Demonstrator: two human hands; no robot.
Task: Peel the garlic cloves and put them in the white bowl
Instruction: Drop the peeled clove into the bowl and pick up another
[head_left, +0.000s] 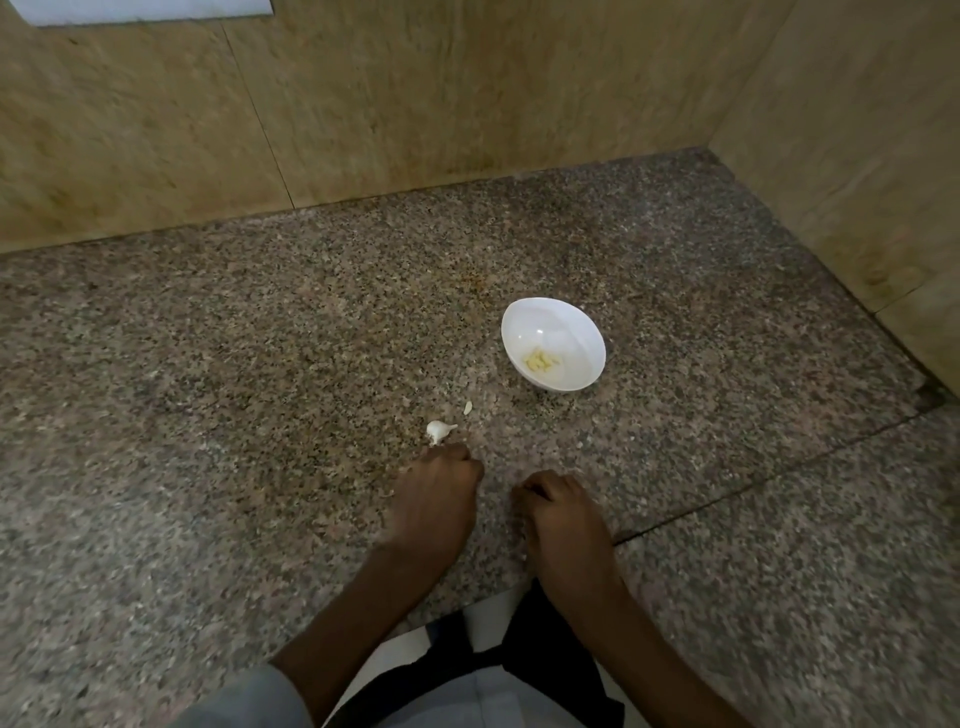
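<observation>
Peeled pale-yellow garlic cloves (540, 360) lie at the bottom of the round white bowl (571, 332), which stands on the speckled brown granite counter (208, 415). Nearer the person, a small white unpeeled garlic piece (440, 430) and a pale scrap (468, 408) lie on the stone. The left hand (436, 499) is just beside that piece, with the right hand (558, 512) near it. Both hands' fingers curl under, and it cannot be told whether they hold anything.
</observation>
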